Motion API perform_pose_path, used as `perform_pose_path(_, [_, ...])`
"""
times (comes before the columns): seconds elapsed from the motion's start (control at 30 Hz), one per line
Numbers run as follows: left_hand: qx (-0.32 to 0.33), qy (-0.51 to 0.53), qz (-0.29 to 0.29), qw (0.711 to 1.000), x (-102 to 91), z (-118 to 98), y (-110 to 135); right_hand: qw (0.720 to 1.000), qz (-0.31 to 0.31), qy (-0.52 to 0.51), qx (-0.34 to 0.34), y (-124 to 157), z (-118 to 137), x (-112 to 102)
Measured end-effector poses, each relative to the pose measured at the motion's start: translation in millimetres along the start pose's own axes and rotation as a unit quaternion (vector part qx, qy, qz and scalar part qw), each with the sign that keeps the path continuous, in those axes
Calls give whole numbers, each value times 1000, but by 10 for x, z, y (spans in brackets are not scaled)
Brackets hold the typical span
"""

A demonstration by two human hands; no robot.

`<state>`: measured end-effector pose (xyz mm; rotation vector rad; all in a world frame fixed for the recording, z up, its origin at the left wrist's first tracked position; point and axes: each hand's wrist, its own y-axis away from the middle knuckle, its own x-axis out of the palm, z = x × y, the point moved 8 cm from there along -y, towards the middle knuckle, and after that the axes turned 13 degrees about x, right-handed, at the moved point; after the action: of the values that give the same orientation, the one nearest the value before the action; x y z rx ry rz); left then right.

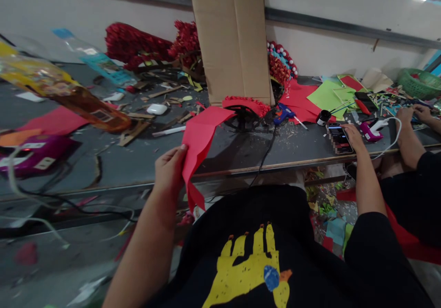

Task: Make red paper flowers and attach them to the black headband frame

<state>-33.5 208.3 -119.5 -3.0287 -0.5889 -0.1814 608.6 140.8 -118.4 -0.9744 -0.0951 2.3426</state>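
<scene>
My left hand (169, 168) pinches the edge of a folded, creased sheet of red paper (200, 135) in front of the table edge. The sheet's upper end reaches over the table toward a red-fringed piece on a black round frame (244, 117), and its lower end hangs down. My right hand (353, 138) is at a smartphone (339, 138) with a lit screen, lying near the table's front edge. One finger is stretched onto the screen and the others are bent beside it. A small dark jar (323, 117) stands just behind the phone.
A blue glue gun (285, 114) lies mid-table before a tall cardboard sheet (234, 41). Bottles (99, 110), wood scraps and a purple power strip (44, 154) are left. Red and green paper (330, 97) lies right, near another person's hands (406, 117) and a green basket (418, 83).
</scene>
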Motion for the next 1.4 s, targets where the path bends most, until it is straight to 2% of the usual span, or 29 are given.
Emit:
perform_pose_path(0.3, [-20, 5, -10, 1000, 27, -68, 84, 999, 7, -34, 36, 9, -59, -22])
perform_pose_path(0.7, [-2, 5, -11, 1000, -3, -27, 44, 1000, 12, -11, 5, 68, 40, -16])
perform_pose_path(1.03, [-5, -5, 10, 1000, 7, -19, 42, 1000, 10, -20, 13, 79, 55, -24])
perform_pose_path(1.4, [-3, -6, 9, 1000, 27, -74, 80, 999, 14, -28, 12, 96, 100, -27])
